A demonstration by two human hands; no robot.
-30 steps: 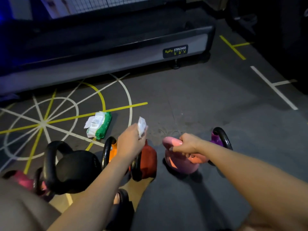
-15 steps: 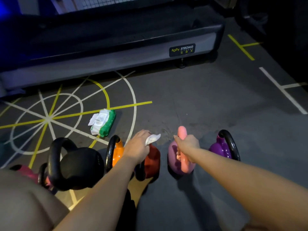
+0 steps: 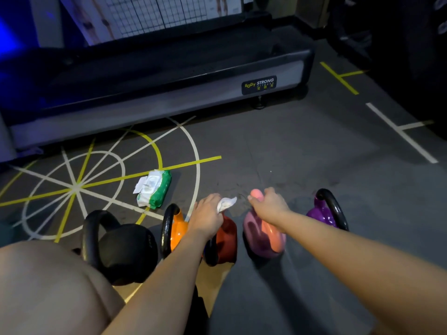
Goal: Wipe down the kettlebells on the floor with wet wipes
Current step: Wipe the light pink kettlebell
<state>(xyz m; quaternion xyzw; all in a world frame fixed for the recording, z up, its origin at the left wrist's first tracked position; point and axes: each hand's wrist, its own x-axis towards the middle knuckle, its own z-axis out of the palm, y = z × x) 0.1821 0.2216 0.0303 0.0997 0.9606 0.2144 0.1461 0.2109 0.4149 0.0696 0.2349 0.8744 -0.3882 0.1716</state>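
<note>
**Pink kettlebell steadied by its handle, wipe held ready**

The pink kettlebell [image 3: 263,238] is gripped at the top of its handle [image 3: 256,194] by the right hand [image 3: 268,204], whose fingers are curled over the bar. The hold appears intended to steady the bell on the floor [image 3: 290,153], or to turn it so that its sides can be reached. Whether the bell is tilted cannot be told for certain.

A crumpled white wet wipe [image 3: 226,203] is pinched in the curled fingers of the left hand [image 3: 208,213], with one end left sticking out towards the right hand. The wipe is held just beside the pink handle but apart from it, so wiping of this bell is judged not yet begun.

The red kettlebell [image 3: 227,238] lies directly beneath the left hand, and the orange kettlebell [image 3: 179,230] stands just outside that hand's wrist. The large black kettlebell [image 3: 123,250] is found further out on the same side. The purple kettlebell [image 3: 321,215] sits just beyond the right forearm, on its outer side.

The pack of wet wipes [image 3: 154,188] has been left on the floor ahead of the left hand and to its outer side, within easy reach for a fresh sheet. A treadmill [image 3: 169,76] is seen well beyond both hands.
</note>
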